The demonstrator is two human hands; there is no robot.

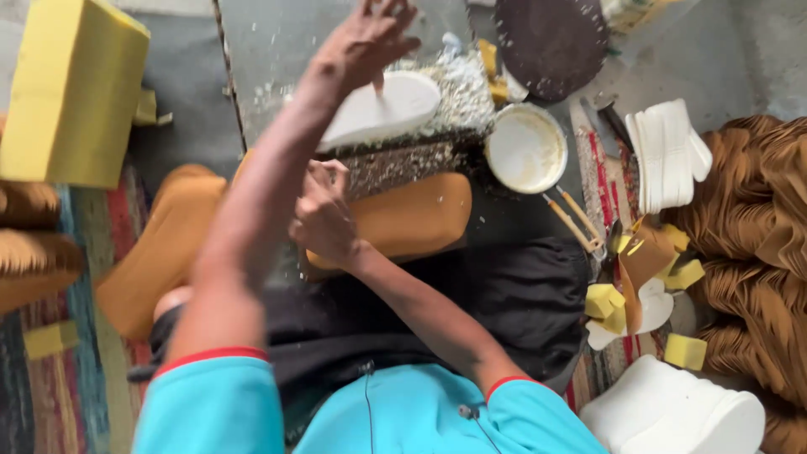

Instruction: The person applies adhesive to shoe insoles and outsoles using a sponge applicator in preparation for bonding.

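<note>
The left hand (366,42), fingers spread, presses a white foam sole (382,109) onto the littered surface (277,42), its forearm crossing over the right hand (324,220), whose grip cannot be told. A tan sole piece (412,219) lies at 6 o'clock of the white sole, a white bowl (526,148) at 3 o'clock, and a yellow foam block (71,88) at 9 o'clock.

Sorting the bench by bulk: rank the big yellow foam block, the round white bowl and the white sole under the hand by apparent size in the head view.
1. Yellow foam block, though it sits nearer the camera.
2. White sole, partly covered by the left hand.
3. White bowl; close to the sole, so unsure.
</note>
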